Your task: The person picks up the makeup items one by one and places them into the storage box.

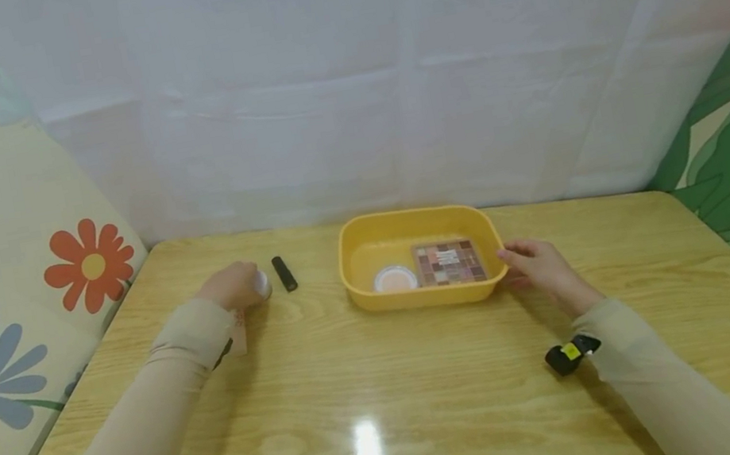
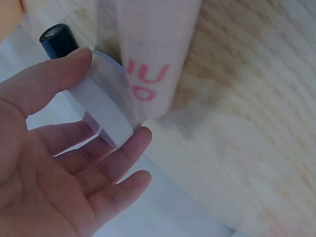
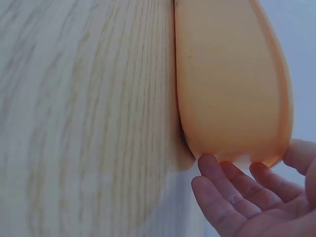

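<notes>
In the left wrist view, my left hand [image 2: 64, 163] pinches a round cosmetic jar [image 2: 111, 106] with a white lid, thumb on one side and fingers on the other. Close by is a pale pink tube [image 2: 153, 64] with pink lettering, partly behind my wrist in the head view. A black lipstick-like tube [image 1: 284, 274] lies just right of that hand. My right hand [image 1: 546, 270] grips the right end of a yellow plastic basin [image 1: 427, 297], thumb at the rim and fingers against the outer wall. Inside sit a round pale pink compact [image 1: 395, 279] and an eyeshadow palette [image 1: 449, 262].
The basin stands toward the back of a wood-grain table [image 1: 309, 414]. A white cloth [image 1: 341, 86] hangs behind the table's far edge. Flower-printed surfaces flank the table on both sides.
</notes>
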`<state>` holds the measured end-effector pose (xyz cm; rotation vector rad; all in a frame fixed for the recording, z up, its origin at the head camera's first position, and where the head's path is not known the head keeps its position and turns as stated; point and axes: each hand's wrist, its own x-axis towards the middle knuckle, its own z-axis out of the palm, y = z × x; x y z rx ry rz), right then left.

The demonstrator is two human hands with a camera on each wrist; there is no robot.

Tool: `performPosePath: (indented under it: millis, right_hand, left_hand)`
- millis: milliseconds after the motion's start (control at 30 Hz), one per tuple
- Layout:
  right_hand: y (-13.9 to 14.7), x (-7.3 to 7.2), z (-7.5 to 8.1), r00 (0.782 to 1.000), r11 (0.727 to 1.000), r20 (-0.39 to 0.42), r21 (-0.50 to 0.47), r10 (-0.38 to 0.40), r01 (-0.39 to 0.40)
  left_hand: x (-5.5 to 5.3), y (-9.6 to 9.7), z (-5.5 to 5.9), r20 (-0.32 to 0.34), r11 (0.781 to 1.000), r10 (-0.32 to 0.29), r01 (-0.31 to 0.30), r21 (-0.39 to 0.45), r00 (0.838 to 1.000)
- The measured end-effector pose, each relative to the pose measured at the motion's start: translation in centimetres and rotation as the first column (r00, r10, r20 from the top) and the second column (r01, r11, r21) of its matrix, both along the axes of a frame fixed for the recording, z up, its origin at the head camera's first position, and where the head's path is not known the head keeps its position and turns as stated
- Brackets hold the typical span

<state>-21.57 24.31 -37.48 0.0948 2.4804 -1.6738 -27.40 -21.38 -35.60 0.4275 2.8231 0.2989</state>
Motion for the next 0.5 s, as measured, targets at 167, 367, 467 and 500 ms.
performPosePath:
  millis: [167,367,467,500]
  right_hand:
    - [0.0,0.0,0.1,1.0,1.0,0.012,0.006,-0.001,0.001]
    - [0.0,0.1,0.0,1.0,1.0,0.011,0.007,0.002,-0.002]
    - [0.1,0.1,0.0,1.0,1.0,0.006,0.007,0.008,-0.008]
    - [0.1,0.1,0.0,1.0,1.0,0.005,0.006,0.008,-0.009]
  left_hand:
    - [0.6,0.2,1.2,-0.024,1.0,-0.024,0.024,0.002,0.999]
    - [1.1,0.8,1.8,-0.038,0.998,-0.05,0.05,0.022,0.998]
    - [1.3,1.3,2.0,-0.054,0.998,-0.068,0.068,0.012,0.996]
    - [1.3,1.5,2.0,-0.06,0.997,-0.074,0.075,0.011,0.995]
